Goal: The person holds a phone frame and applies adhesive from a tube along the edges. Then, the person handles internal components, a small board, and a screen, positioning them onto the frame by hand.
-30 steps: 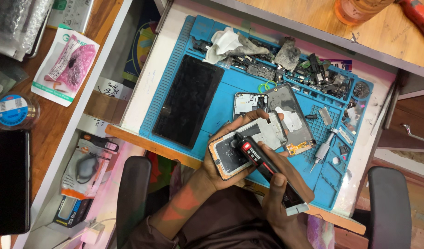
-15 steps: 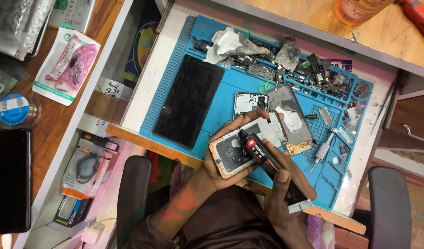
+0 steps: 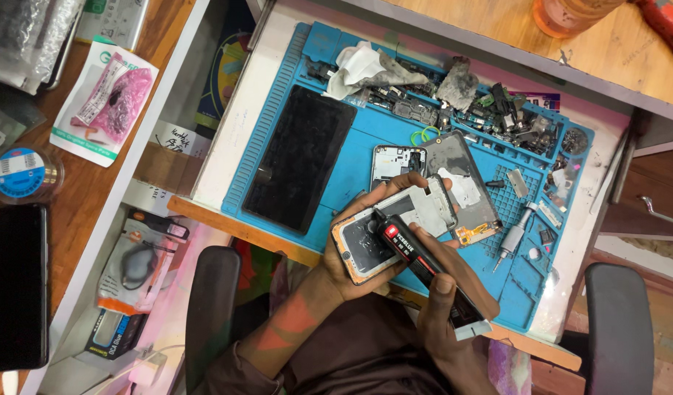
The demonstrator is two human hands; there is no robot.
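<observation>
We work over a blue repair mat (image 3: 278,139), whose raised rim keeps loose parts from rolling off. A detached black screen panel (image 3: 298,159) lies flat on its left side, well clear of our hands. Beside us on the mat rests a grey back cover (image 3: 464,179), set aside near a heap of small phone parts (image 3: 483,110) along the far edge. Our left hand (image 3: 344,256) grips the opened phone (image 3: 391,227) from beneath, tilting it toward us just above the mat's near edge. Our right hand (image 3: 450,292) clasps a black glue tube (image 3: 417,260) like a pen, nozzle touching the phone's frame. A small screwdriver (image 3: 513,235) waits alongside.
</observation>
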